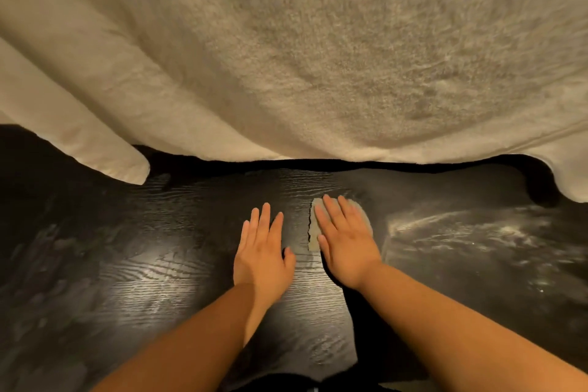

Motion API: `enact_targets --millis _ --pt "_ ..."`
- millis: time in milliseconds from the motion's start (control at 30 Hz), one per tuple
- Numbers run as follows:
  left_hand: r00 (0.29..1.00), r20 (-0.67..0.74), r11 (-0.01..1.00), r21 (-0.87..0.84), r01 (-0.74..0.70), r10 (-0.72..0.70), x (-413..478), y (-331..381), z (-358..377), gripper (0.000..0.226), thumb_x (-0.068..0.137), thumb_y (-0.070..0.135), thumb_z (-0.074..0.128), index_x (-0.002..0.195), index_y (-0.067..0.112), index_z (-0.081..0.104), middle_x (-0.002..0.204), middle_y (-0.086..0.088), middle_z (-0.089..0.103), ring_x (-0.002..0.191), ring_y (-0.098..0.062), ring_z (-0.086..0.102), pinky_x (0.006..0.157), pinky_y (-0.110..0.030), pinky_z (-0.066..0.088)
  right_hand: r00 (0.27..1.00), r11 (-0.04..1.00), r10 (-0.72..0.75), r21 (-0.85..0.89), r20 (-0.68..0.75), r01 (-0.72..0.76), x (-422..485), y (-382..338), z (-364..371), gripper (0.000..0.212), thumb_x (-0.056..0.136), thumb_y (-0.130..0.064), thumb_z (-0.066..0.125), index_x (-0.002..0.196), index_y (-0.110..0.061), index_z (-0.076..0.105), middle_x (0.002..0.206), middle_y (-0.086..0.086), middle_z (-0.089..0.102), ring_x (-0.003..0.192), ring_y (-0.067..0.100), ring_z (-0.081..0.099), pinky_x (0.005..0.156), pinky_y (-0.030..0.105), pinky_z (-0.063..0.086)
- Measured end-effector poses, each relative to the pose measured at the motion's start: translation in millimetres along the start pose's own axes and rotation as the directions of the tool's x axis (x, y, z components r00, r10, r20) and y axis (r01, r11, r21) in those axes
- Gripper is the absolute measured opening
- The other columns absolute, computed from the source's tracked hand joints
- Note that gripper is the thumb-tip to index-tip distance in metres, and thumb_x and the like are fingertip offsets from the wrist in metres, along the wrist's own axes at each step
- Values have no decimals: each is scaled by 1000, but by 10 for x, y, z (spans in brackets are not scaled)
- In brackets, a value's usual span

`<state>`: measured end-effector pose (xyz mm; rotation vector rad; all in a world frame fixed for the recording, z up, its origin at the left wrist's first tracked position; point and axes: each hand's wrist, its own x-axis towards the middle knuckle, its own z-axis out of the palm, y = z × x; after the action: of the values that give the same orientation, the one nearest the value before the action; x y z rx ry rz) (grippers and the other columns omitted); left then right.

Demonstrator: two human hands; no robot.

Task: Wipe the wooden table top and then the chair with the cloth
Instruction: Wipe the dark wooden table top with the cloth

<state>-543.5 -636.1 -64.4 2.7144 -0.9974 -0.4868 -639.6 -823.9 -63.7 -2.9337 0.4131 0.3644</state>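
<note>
A dark wooden table top [152, 270] with visible grain fills the lower half of the head view. My right hand [345, 243] lies flat, fingers spread, pressing a small pale grey cloth [315, 232] onto the wood near the middle. Most of the cloth is hidden under the palm; its left edge and far corner show. My left hand [262, 251] rests flat on the bare wood just to the left of the cloth, holding nothing. No chair is in view.
A large cream blanket [318, 57] hangs over the far edge of the table and fills the upper half. White dusty smears [477, 232] streak the table to the right. Dull smudges [54, 248] mark the left side.
</note>
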Motion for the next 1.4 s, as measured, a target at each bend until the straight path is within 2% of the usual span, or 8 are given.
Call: enact_targets --millis 167,367,567,733,867,1067,1267,1400 --pt "983 25 983 13 -181 181 620 -7 -125 74 104 49 38 169 23 14 177 -4 -3 163 -22 -9 131 -37 -10 983 979 -182 -98 -28 178 365 483 -142 63 106 -42 30 163 -14 26 168 12 27 153 36 22 128 49 14" --pt "994 7 987 123 -106 106 819 73 -55 78 101 60 23 169 29 2 177 -2 -10 162 -23 -12 132 -46 -2 978 982 183 -26 -103 -187 730 434 -225 68 102 -43 20 157 -6 35 157 22 40 143 43 34 125 50 19" --pt "996 9 987 135 -90 89 835 101 -72 78 101 60 22 169 29 0 177 -2 -11 162 -23 -13 131 -46 -4 983 991 -134 -9 -123 134 161 422 -82 63 107 -44 36 163 -17 27 170 8 22 158 33 16 129 49 14" --pt "995 29 985 144 -96 93 849 90 -71 78 101 60 21 168 30 -4 176 -2 -15 162 -23 -15 131 -46 -6 965 976 210 -27 -157 -216 818 726 -235 63 101 -46 29 145 -8 51 138 19 57 125 39 48 116 46 29" --pt "995 30 985 139 -99 96 834 91 -81 78 101 60 21 169 29 -2 176 -2 -14 162 -23 -14 131 -47 -4 937 956 293 46 -192 -290 512 493 -130 64 103 -40 32 157 -6 35 158 21 37 145 42 32 125 49 17" --pt "995 10 985 145 -99 98 833 98 -65 78 101 59 22 169 29 1 177 -2 -12 162 -23 -12 131 -47 -3 989 996 86 -19 -119 -88 108 588 -52 67 106 -43 30 163 -10 23 170 14 19 157 38 15 128 52 14" --pt "995 31 989 110 -101 98 842 88 -90 77 101 59 25 169 30 0 176 0 -13 162 -22 -15 131 -45 -7 888 913 407 50 -214 -406 813 840 -236 52 99 -41 29 107 -1 62 107 26 62 102 42 53 104 53 40" --pt "995 30 989 108 -96 93 836 95 -90 78 101 59 25 169 30 1 176 0 -12 162 -22 -14 131 -45 -5 913 931 366 86 -179 -356 279 601 -59 65 105 -40 29 158 -4 30 164 23 26 151 44 22 127 52 13"
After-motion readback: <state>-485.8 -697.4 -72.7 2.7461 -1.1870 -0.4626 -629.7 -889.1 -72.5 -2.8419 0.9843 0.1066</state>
